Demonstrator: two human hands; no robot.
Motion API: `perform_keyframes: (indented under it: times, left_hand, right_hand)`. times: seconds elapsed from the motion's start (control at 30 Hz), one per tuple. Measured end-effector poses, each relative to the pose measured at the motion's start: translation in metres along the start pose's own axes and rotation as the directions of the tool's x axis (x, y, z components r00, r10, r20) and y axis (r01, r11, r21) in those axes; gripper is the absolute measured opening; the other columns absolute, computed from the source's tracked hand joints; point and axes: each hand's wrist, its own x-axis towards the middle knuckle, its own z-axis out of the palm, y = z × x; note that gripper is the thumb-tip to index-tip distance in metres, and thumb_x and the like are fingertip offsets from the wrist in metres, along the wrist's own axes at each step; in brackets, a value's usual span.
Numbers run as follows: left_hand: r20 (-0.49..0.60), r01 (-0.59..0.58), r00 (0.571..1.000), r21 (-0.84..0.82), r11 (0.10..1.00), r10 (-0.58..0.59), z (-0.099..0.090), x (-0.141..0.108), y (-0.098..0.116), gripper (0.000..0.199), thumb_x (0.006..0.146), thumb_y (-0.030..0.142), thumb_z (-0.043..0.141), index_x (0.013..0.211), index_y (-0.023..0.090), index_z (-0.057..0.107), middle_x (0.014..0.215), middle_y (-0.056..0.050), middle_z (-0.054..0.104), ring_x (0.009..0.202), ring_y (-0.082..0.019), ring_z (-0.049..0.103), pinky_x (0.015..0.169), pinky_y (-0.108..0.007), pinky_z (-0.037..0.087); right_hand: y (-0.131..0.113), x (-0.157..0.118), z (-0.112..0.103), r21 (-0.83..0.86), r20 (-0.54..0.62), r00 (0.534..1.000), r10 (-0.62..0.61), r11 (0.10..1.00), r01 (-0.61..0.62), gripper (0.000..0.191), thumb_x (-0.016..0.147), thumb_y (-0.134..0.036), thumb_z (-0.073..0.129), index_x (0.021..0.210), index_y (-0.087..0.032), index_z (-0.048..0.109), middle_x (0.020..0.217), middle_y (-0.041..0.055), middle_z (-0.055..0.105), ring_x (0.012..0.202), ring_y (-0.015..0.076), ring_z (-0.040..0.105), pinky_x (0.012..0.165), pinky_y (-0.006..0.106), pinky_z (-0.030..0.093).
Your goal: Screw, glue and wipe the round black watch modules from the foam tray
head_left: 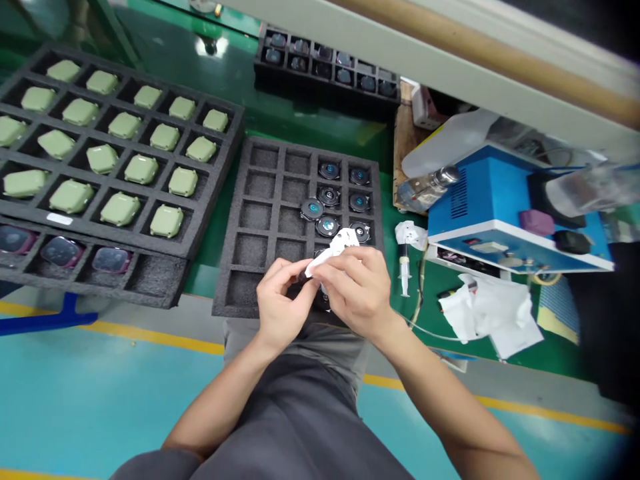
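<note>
My left hand [281,303] is closed on a small dark watch case [302,275], mostly hidden by the fingers. Pinched in my right hand [357,287] is a crumpled white wipe [341,243], pressed against the dark piece. Both hands meet above the front of a grey foam tray [231,250]. Round black smartwatches [329,171] fill its right-hand compartments, some with lit blue dials. One round watch [313,209] lies across a divider, left of the others. Compartments on the tray's left side hold nothing.
To the left, a foam tray [213,177] of green square watch cases overlaps another tray [155,293] with purple-framed watches. A black tray [325,83] stands at the back. On the right are a blue machine [480,190], a syringe [404,273] and crumpled white paper [493,307].
</note>
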Motion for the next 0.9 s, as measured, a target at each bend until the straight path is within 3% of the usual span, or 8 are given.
perform_keyframes:
  times: [0.27, 0.37, 0.43, 0.5, 0.6, 0.7, 0.8, 0.9]
  left_hand:
    - [-0.079, -0.071, 0.994, 0.034, 0.997, 0.073, 0.004, -0.002, -0.004, 0.023, 0.083, 0.016, 0.075, 0.105, 0.02, 0.077, 0.086, -0.002, 0.062, 0.079, -0.012, 0.065, 0.071, -0.022, 0.055]
    - [-0.121, -0.09, 0.988, 0.016, 0.996, 0.092, 0.004, -0.003, -0.003, 0.022, 0.082, 0.015, 0.075, 0.103, 0.019, 0.077, 0.086, -0.001, 0.062, 0.078, -0.012, 0.066, 0.071, -0.022, 0.056]
    - [-0.123, -0.104, 0.987, 0.014, 0.994, 0.105, 0.004, -0.003, -0.003, 0.022, 0.081, 0.015, 0.076, 0.103, 0.019, 0.077, 0.085, -0.001, 0.062, 0.077, -0.012, 0.065, 0.071, -0.022, 0.056]
    - [-0.125, -0.115, 0.985, 0.029, 0.993, 0.118, 0.003, -0.003, -0.003, 0.022, 0.081, 0.015, 0.076, 0.103, 0.019, 0.077, 0.085, -0.001, 0.063, 0.077, -0.012, 0.065, 0.071, -0.023, 0.056]
    - [-0.122, -0.128, 0.983, 0.067, 0.989, 0.136, 0.002, -0.003, -0.003, 0.021, 0.081, 0.015, 0.076, 0.102, 0.019, 0.077, 0.085, -0.001, 0.064, 0.077, -0.012, 0.065, 0.071, -0.024, 0.055]
    - [-0.123, -0.138, 0.982, 0.076, 0.988, 0.146, 0.002, -0.002, -0.002, 0.021, 0.08, 0.014, 0.076, 0.101, 0.019, 0.077, 0.085, -0.001, 0.065, 0.076, -0.012, 0.065, 0.07, -0.024, 0.054]
    - [-0.129, -0.145, 0.98, 0.073, 0.987, 0.154, 0.002, -0.001, 0.0, 0.021, 0.079, 0.013, 0.077, 0.099, 0.018, 0.076, 0.084, -0.001, 0.066, 0.076, -0.012, 0.064, 0.069, -0.023, 0.052]
    - [-0.124, -0.145, 0.98, 0.089, 0.985, 0.156, 0.002, -0.001, 0.001, 0.02, 0.08, 0.014, 0.077, 0.098, 0.019, 0.076, 0.083, -0.001, 0.066, 0.075, -0.012, 0.064, 0.069, -0.024, 0.052]
  right_hand:
    - [-0.004, 0.012, -0.044, -0.347, 0.323, 0.945, 0.054, 0.935, 0.065, 0.015, 0.093, -0.013, 0.057, 0.092, -0.018, 0.071, 0.075, 0.0048, 0.069, 0.08, 0.023, 0.052, 0.075, 0.04, 0.037]
    - [-0.001, 0.005, -0.053, -0.25, 0.228, 0.945, 0.233, 0.952, -0.174, 0.012, 0.093, -0.016, 0.06, 0.09, -0.021, 0.071, 0.079, 0.0039, 0.071, 0.08, 0.0219, 0.055, 0.074, 0.039, 0.038]
    - [0.0, -0.003, -0.049, 0.016, 0.131, 0.9, 0.415, 0.907, -0.42, 0.009, 0.094, -0.021, 0.062, 0.089, -0.022, 0.071, 0.084, 0.0034, 0.072, 0.084, 0.0204, 0.059, 0.076, 0.036, 0.042]
    - [0.001, -0.01, -0.041, 0.347, 0.141, 0.782, 0.608, 0.709, -0.614, 0.009, 0.093, -0.027, 0.064, 0.087, -0.022, 0.069, 0.087, 0.0026, 0.07, 0.084, 0.0183, 0.061, 0.076, 0.033, 0.046]
    - [0.001, -0.016, -0.026, 0.67, 0.329, 0.574, 0.75, 0.243, -0.702, 0.015, 0.089, -0.038, 0.068, 0.087, -0.023, 0.067, 0.083, 0.0004, 0.066, 0.075, 0.015, 0.06, 0.069, 0.03, 0.047]
    - [0.001, -0.017, -0.018, 0.735, 0.447, 0.488, 0.75, 0.004, -0.679, 0.021, 0.088, -0.042, 0.07, 0.089, -0.022, 0.065, 0.077, -0.0017, 0.063, 0.067, 0.0123, 0.056, 0.063, 0.026, 0.046]
    - [-0.003, -0.014, -0.019, 0.68, 0.36, 0.54, 0.761, 0.183, -0.711, 0.016, 0.092, -0.038, 0.065, 0.09, -0.022, 0.064, 0.076, -0.0017, 0.064, 0.065, 0.012, 0.056, 0.06, 0.025, 0.045]
    - [-0.009, -0.008, -0.023, 0.489, 0.163, 0.732, 0.661, 0.59, -0.642, 0.009, 0.095, -0.028, 0.061, 0.091, -0.021, 0.066, 0.082, 0.0014, 0.069, 0.075, 0.015, 0.062, 0.069, 0.028, 0.05]
